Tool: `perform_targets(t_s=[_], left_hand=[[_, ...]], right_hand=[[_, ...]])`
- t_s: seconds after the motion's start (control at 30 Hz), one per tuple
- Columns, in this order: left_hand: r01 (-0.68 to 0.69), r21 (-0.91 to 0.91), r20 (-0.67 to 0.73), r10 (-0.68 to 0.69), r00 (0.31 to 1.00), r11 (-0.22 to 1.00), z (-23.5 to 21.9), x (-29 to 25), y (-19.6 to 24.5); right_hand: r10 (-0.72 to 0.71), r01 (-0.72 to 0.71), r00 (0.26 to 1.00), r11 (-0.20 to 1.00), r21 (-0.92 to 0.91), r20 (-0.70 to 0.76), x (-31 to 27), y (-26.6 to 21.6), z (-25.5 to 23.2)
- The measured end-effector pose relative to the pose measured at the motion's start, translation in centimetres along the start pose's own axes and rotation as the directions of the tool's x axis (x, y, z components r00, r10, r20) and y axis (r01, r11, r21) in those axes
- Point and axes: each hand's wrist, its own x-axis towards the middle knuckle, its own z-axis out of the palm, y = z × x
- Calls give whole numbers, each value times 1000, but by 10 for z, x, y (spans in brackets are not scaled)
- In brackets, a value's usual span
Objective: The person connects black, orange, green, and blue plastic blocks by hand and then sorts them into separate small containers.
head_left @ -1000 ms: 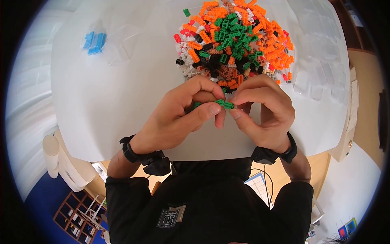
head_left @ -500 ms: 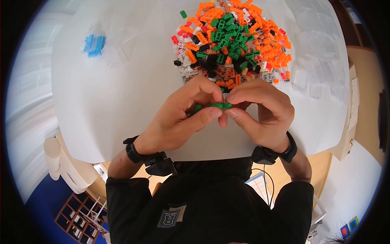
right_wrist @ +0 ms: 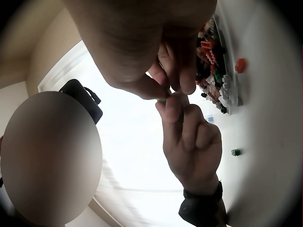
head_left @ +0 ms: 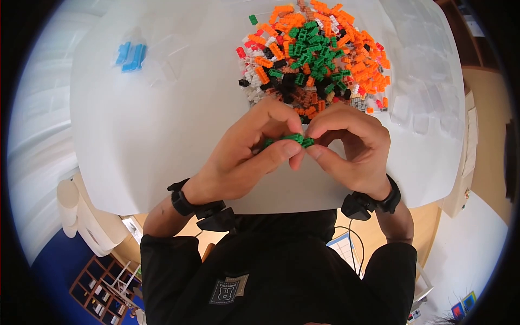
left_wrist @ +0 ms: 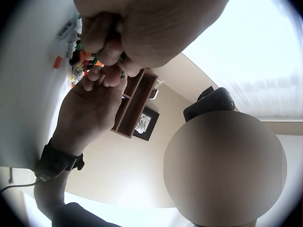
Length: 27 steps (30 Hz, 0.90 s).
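In the head view, both hands meet over the near part of the table around small green building bricks (head_left: pixel 294 138). My left hand (head_left: pixel 238 154) pinches them between thumb and fingers, and more green shows behind its thumb. At their right end, the thumb and forefinger of my right hand (head_left: pixel 355 146) pinch the tip. Fingers hide most of the bricks in both wrist views; only a sliver of green (right_wrist: pixel 162 100) shows in the right wrist view. Just beyond the hands lies a heap of building bricks (head_left: pixel 317 54) in orange, green, black, white, brown and red.
Blue pieces (head_left: pixel 131 57) in a clear bag lie at the far left of the white table (head_left: pixel 146 130). Clear plastic boxes (head_left: pixel 420 114) stand on the right. A loose green brick (right_wrist: pixel 236 152) and an orange brick (right_wrist: pixel 241 65) lie beside the heap.
Both hands stay together at the green bricks, their fingertips shifting slightly. The bricks have turned a little between the fingers. The head view has swayed slightly, and the heap looks unchanged.
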Motion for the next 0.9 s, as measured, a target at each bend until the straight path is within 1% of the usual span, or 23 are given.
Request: perform_targets(t_s=[0.03, 0.1, 0.23, 0.3, 0.43, 0.5, 0.53, 0.6, 0.63, 0.7, 0.73, 0.8, 0.83, 0.9], left_hand=[[-4, 1, -2, 4, 1000, 1000, 0, 0, -1], [-64, -25, 10, 64, 998, 998, -1, 0, -3], [-77, -10, 0, 77, 997, 997, 0, 1, -4], [-138, 82, -28, 141, 990, 987, 3, 2, -8], [-122, 96, -14, 124, 992, 988, 1, 1, -5], [-107, 124, 29, 104, 994, 987, -2, 1, -4], [-106, 125, 31, 103, 994, 987, -2, 1, -5], [-181, 96, 63, 175, 982, 979, -3, 2, -10], [-178, 100, 66, 172, 983, 979, -2, 2, -11], [-194, 29, 56, 193, 980, 980, 0, 1, -10], [-189, 34, 58, 187, 981, 981, -1, 1, -10], [-189, 39, 63, 186, 981, 981, -1, 0, -9], [-187, 40, 65, 184, 981, 982, -1, 0, -9], [-200, -23, 73, 201, 977, 980, -2, 0, -9]], right_hand=[[-3, 3, 1000, 1000, -2, 3, 1, 0, -1], [-11, 11, 1000, 1000, 10, 20, 1, 0, -2], [-16, 16, 999, 1000, -12, 36, 2, -1, -2], [-28, 29, 998, 1000, -13, 53, 2, 0, -2], [-46, 46, 998, 999, -10, 33, 1, -1, -1], [-100, 100, 995, 995, 3, -18, 2, -2, -1], [-101, 101, 995, 995, 3, -21, 1, -1, -1], [-177, 176, 983, 984, -14, -40, 1, 2, -2], [-178, 178, 983, 984, -13, -45, 1, 2, -1], [-176, 177, 983, 984, -2, -43, 1, 1, 1], [-178, 178, 983, 984, 3, -48, 1, 0, 2], [-192, 190, 981, 980, -55, -36, 0, -2, 1], [-192, 190, 981, 980, -54, -39, 0, -3, 2], [-200, 196, 978, 978, -74, -57, 0, -4, 4]])
